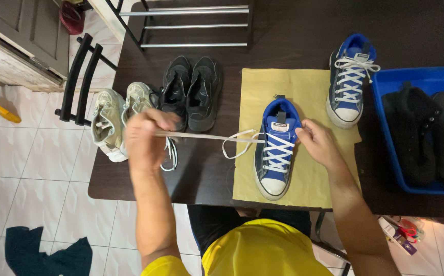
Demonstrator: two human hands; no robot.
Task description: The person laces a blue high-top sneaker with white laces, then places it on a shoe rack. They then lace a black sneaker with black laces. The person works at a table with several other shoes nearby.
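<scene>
While lacing: blue sneaker (pixel 275 148) sits on yellow paper (pixel 303 92).
Left hand (pixel 145 135): fingers pinched on the white lace (pixel 206 136), pulled taut sideways.
Right hand (pixel 318 143): fingers steady the sneaker's side.
Next, likely: threading the remaining eyelet needs slack.

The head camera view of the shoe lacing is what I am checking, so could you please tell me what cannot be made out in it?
- Left hand: its grip on the white lace is hidden by its own curled fingers.
- Right hand: its fingertips lie against the blue sneaker; contact with the lace there is unclear.
- White sneakers: partly covered by the left hand.
- Blue bin: cut off by the right edge; the dark shoes inside lack detail.
</scene>
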